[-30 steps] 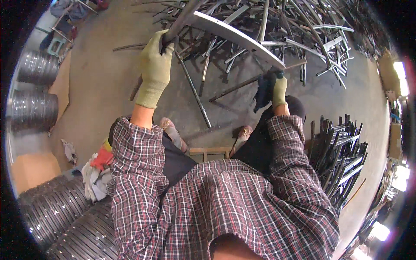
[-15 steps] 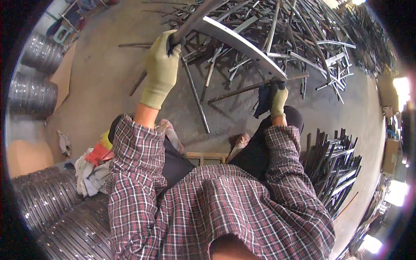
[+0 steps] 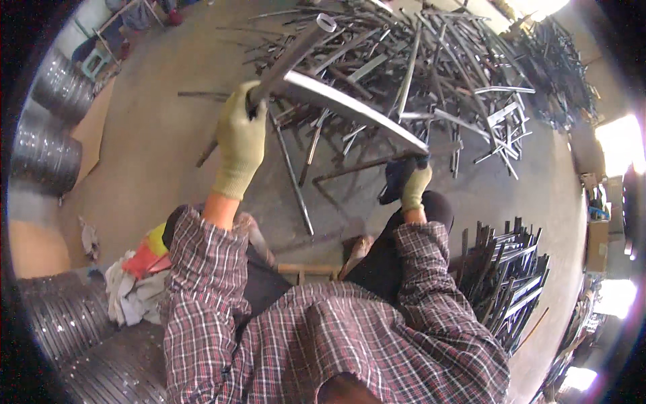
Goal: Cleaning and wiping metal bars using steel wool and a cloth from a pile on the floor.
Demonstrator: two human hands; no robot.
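Observation:
My left hand, in a pale yellow-green glove with dark finger parts, is closed round a dark metal pipe. The pipe slants up and away, its hollow end in sight. My right hand, gloved alike and closed, grips the near right end of a long metal bar with a bright upper edge. The bar's other end lies against or just beside the pipe; I cannot tell which. A dark cloth-like piece hangs at my right hand, whose fingers are partly hidden.
A tangled pile of metal bars and tubes covers the floor ahead. A stack of bars stands at right. Bundled dark coils lie at left, beside pale cloths and a red-yellow item. Loose bars lie before my feet.
Both hands, with the pipe and bar, have shifted slightly left and nearer. The pipe's hollow end has come into sight. The whole view has shifted a little too.

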